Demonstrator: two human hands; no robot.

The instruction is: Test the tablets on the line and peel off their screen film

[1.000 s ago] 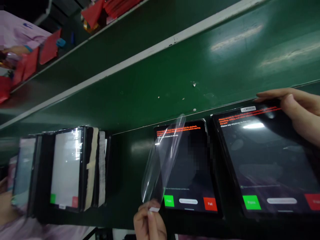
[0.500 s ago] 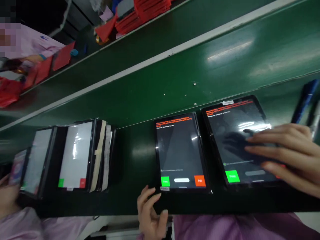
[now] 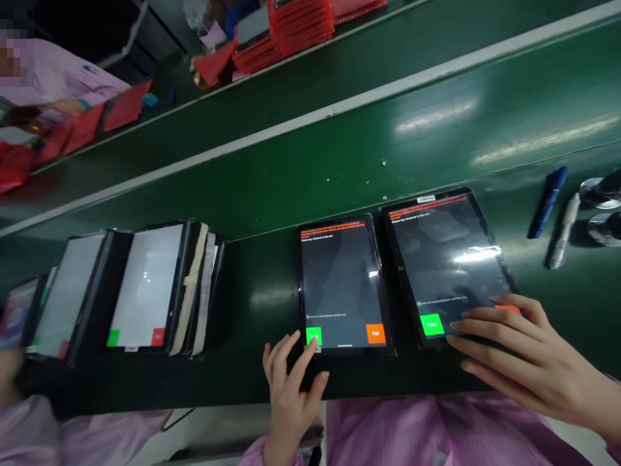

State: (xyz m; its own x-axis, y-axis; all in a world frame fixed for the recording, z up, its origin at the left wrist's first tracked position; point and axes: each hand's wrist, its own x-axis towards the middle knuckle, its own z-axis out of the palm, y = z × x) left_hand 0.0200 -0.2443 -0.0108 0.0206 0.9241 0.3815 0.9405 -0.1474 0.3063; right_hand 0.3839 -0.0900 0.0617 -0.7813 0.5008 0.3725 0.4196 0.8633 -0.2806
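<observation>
Two dark-screened tablets lie face up side by side on the green bench. At the middle tablet (image 3: 339,278), my left hand (image 3: 294,382) has its fingers apart, the index fingertip over the green button at the lower left corner; whether it touches the glass I cannot tell. The right tablet (image 3: 441,259) sits slightly rotated. Across its lower right corner lies my right hand (image 3: 524,356), fingers stretched out, partly covering the red button; its green button stays visible. Both screens carry red and white text at the top. Neither hand holds anything.
Several tablets with light screens (image 3: 145,291) lean in a row at the left, beside a co-worker's sleeve (image 3: 29,427). Blue pen (image 3: 548,200), grey marker (image 3: 564,233) and round metal objects (image 3: 604,191) are at right. Red pouches (image 3: 303,29) lie across the bench.
My right hand has moved down and left over the right tablet, toward its bottom edge. My left hand has moved up onto the middle tablet's green button. The view has shifted slightly.
</observation>
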